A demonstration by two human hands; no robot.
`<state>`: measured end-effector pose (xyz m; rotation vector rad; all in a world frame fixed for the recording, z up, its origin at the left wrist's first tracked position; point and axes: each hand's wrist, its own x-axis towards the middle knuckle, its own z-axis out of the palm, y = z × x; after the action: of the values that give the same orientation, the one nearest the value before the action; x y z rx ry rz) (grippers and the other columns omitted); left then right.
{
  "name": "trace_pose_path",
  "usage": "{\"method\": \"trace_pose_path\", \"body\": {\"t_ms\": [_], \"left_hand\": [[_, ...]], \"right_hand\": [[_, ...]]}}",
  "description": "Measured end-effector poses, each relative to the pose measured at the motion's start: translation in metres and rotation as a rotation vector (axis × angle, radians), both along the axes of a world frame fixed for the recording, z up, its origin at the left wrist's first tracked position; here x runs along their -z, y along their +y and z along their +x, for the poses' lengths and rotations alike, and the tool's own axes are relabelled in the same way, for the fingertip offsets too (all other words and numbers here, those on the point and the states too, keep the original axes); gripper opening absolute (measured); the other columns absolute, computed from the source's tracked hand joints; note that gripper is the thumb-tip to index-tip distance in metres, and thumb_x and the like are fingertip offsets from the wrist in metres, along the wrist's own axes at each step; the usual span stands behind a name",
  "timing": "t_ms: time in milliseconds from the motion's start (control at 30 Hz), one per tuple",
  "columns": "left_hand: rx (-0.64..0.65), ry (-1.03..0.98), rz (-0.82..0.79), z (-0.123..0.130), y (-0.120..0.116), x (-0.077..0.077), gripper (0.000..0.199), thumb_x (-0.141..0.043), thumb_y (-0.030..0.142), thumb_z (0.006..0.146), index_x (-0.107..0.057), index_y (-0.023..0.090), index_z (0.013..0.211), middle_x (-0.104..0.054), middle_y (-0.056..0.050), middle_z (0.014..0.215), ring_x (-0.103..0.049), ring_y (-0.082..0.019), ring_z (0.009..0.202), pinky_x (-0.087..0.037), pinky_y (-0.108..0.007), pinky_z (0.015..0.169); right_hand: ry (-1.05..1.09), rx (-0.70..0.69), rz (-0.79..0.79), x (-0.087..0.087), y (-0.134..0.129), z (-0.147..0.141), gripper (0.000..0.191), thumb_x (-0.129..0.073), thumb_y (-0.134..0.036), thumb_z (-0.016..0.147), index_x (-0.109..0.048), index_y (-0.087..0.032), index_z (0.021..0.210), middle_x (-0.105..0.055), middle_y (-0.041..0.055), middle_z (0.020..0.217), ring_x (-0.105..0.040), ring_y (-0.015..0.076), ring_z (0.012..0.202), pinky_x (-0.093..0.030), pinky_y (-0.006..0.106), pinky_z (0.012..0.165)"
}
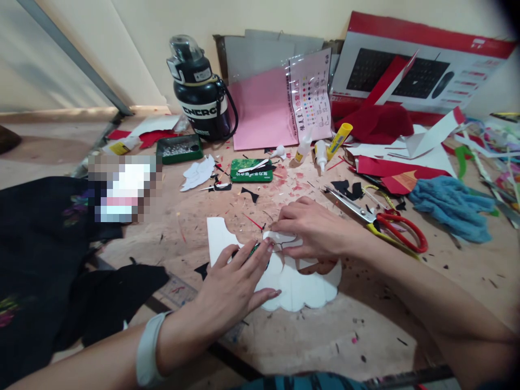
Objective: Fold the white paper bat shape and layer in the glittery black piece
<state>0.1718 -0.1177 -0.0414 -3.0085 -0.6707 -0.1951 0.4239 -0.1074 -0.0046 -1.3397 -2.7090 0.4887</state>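
Left hand (229, 281) lies flat over the white cutout (300, 287), fingers extended, palm down. Right hand (312, 230) is narrow, its fingers and thumb curled about a small white piece (284, 237) at the cutout's far edge; cannot tell whether it pinches or only presses. Cutout sits in the near middle of the table (309, 333), scalloped edge toward the near side. Dark object under the left fingers is mostly hidden; cannot identify.

Technique (judgement): even, light pressure from the left hand should stop the sheet from sliding; fingertips close to the seam give the right hand better control. Paper looks thin, so pulling across the openings could tear or crease it.

Surroundings: black scrap (201, 270) just beside the cutout's left edge, thin red strip (252, 221) near its far edge; either could slip underneath. Scissors (376, 218) lie open, right, near the right forearm; blades deserve clearance. Blue cloth (450, 208) farther right. Far side: green tin (179, 149), bottle (203, 103), glue stick (339, 140), red paper (377, 123). Black fabric (40, 260) fills the left, well apart from the cutout.
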Motion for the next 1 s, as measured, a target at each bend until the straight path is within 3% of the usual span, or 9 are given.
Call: {"method": "trace_pose_path", "body": {"t_ms": [400,533,633,733,867,1000], "left_hand": [[0.024,-0.012,-0.003,0.001,0.002,0.000,0.060,-0.030,0.058,0.104,-0.061,0.015,0.133,-0.058,-0.007,0.145,-0.051,-0.026,0.128,-0.032,-0.040,0.101],[0.043,-0.013,0.006,-0.001,0.003,0.001,0.058,-0.037,0.059,0.102,-0.060,0.016,0.133,-0.058,-0.010,0.144,-0.051,-0.026,0.129,-0.032,-0.040,0.102],[0.036,-0.043,-0.002,-0.002,0.004,0.000,0.059,-0.037,0.060,0.102,-0.061,0.016,0.133,-0.060,-0.010,0.142,-0.052,-0.026,0.128,-0.032,-0.039,0.102],[0.035,-0.048,-0.015,-0.001,0.004,0.000,0.061,-0.033,0.059,0.103,-0.062,0.014,0.132,-0.060,-0.009,0.141,-0.052,-0.025,0.127,-0.033,-0.039,0.100],[0.045,-0.055,-0.026,-0.001,0.005,0.000,0.067,-0.024,0.060,0.104,-0.062,0.012,0.132,-0.059,-0.008,0.143,-0.051,-0.026,0.128,-0.032,-0.041,0.100],[0.069,-0.044,-0.019,-0.001,0.007,-0.001,0.069,-0.018,0.057,0.106,-0.062,0.012,0.132,-0.058,-0.008,0.144,-0.051,-0.026,0.128,-0.031,-0.042,0.101]], "right_hand": [[0.065,0.047,0.011,-0.004,-0.004,0.000,0.033,-0.065,-0.038,0.092,-0.067,-0.017,0.118,-0.066,0.0101,0.106,-0.059,0.0259,0.100,-0.038,0.040,0.089],[0.120,0.080,0.223,-0.010,-0.034,-0.005,0.031,-0.056,-0.038,0.097,-0.064,-0.016,0.117,-0.065,0.0135,0.111,-0.056,0.0272,0.102,-0.040,0.043,0.089],[0.061,-0.069,0.145,-0.008,-0.070,-0.011,0.041,-0.055,-0.049,0.095,-0.061,-0.018,0.122,-0.065,0.0126,0.113,-0.056,0.0273,0.096,-0.041,0.044,0.086],[0.023,-0.061,0.101,0.002,-0.098,-0.014,0.034,-0.057,-0.043,0.095,-0.062,-0.019,0.118,-0.067,0.0121,0.115,-0.057,0.0263,0.096,-0.042,0.044,0.087],[0.047,-0.015,0.136,0.016,-0.107,-0.012,0.025,-0.057,-0.034,0.095,-0.063,-0.020,0.115,-0.068,0.0116,0.113,-0.059,0.0252,0.096,-0.042,0.044,0.089],[0.044,-0.017,0.168,0.019,-0.100,-0.010,0.023,-0.057,-0.031,0.094,-0.064,-0.019,0.113,-0.069,0.0118,0.112,-0.060,0.0252,0.095,-0.042,0.045,0.089]]}}
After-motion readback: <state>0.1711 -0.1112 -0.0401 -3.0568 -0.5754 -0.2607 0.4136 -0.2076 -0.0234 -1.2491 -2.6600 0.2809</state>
